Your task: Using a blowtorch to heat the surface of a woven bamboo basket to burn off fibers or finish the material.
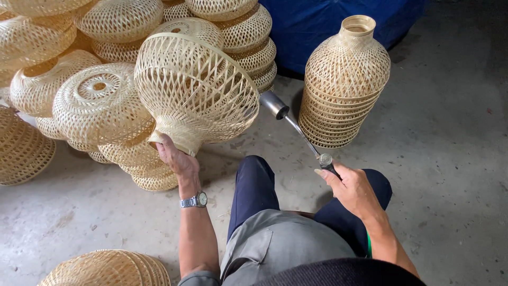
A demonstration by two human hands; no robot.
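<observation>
Left of centre, the left hand point(177, 159) gripped the neck of an open-lattice bamboo lampshade point(196, 90). The right hand point(352, 188) closed round a metal torch point(296, 130) at centre. Woven shades point(100, 103) were piled at upper left on mottled concrete floor point(450, 159).

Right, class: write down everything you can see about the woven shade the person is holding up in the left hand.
The woven shade is a pale, bell-shaped lampshade of open lattice strips, seemingly bamboo, with a narrow, tighter-woven neck. It is tilted, neck down and to the left, wide rim facing up and to the right. The left hand grips the neck and holds the shade above the concrete floor, in front of a pile of similar shades. A metal torch nozzle sits beside its rim.
</observation>
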